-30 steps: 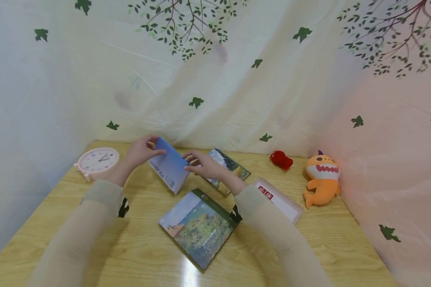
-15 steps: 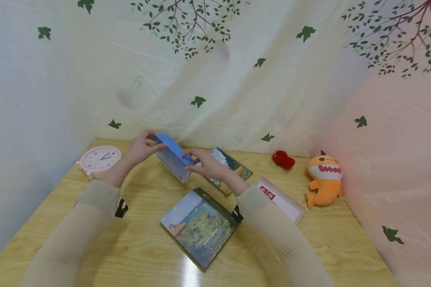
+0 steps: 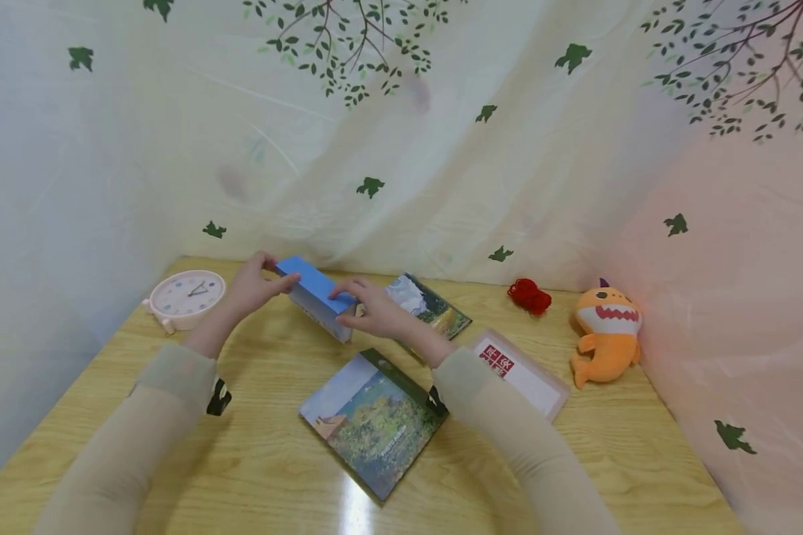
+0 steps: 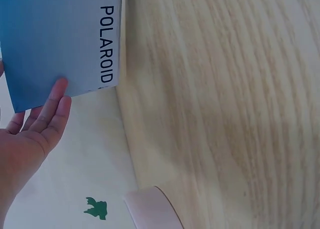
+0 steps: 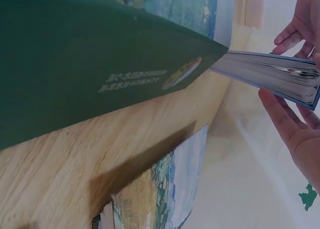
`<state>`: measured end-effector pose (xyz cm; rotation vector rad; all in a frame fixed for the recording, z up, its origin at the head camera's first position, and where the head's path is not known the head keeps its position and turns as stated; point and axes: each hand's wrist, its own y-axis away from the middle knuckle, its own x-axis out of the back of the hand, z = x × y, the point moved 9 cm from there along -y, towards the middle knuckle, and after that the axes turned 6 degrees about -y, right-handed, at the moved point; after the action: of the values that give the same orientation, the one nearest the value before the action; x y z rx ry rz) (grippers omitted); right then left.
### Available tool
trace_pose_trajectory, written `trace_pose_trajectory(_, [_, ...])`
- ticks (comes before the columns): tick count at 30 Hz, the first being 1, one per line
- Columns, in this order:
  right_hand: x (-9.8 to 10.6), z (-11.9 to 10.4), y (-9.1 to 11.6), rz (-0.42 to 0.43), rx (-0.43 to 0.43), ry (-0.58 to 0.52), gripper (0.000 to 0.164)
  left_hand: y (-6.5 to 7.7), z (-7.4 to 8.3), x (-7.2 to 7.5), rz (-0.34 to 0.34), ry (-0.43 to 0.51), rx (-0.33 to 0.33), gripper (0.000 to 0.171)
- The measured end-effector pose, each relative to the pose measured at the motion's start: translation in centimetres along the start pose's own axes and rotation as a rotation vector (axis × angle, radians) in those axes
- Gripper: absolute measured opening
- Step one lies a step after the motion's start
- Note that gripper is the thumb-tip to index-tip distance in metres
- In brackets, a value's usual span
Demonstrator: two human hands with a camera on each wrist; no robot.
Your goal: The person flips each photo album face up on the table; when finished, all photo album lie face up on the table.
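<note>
A thick blue-and-white photo album (image 3: 315, 284) lettered POLAROID stands near the back of the table, blue spine uppermost. My left hand (image 3: 254, 286) grips its left end, thumb on the near side; in the left wrist view its fingers lie against the album cover (image 4: 60, 44). With thumb and fingers, my right hand (image 3: 378, 308) pinches the right end. The right wrist view shows the album's page edges (image 5: 272, 74) between both hands. Whether its lower edge touches the table cannot be told. Nearer me lies a larger photo album (image 3: 375, 423) with a painted landscape cover and green spine.
A pink clock (image 3: 187, 297) sits at left. Behind my right forearm lies a picture-covered book (image 3: 442, 308). Further right are a clear-edged white case (image 3: 525, 379) with red characters, a bundle of red yarn (image 3: 529, 296) and an orange shark plush (image 3: 605, 338). A printed curtain (image 3: 401, 186) hangs behind.
Both hands have tipped the blue album from a slant with its cover showing to near upright with its spine up. It has shifted slightly left. The other things lie as before.
</note>
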<state>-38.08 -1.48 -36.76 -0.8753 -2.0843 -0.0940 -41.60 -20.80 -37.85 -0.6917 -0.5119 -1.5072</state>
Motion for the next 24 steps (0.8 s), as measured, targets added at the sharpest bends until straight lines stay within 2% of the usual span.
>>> trace_pose_trajectory(8, [-0.5,0.1,-0.2,-0.008,0.027,0.005,0.035,0.2,-0.8,-0.3,-0.016,-0.03,0.019,0.085])
trace_pose_trajectory(12, [-0.9,0.0,-0.2,-0.023,0.021,-0.015,0.036,0.4,-0.8,-0.4,-0.022,-0.008,-0.012,0.078])
trace_pose_trajectory(16, [-1.9,-0.5,-0.1,-0.086,0.014,-0.052,0.037,0.5,-0.7,-0.6,-0.039,-0.021,-0.056,0.069])
trace_pose_trajectory(24, [-2.9,-0.8,0.0,-0.144,-0.004,-0.065,0.042,0.9,-1.7,-0.9,-0.071,-0.063,-0.067,0.069])
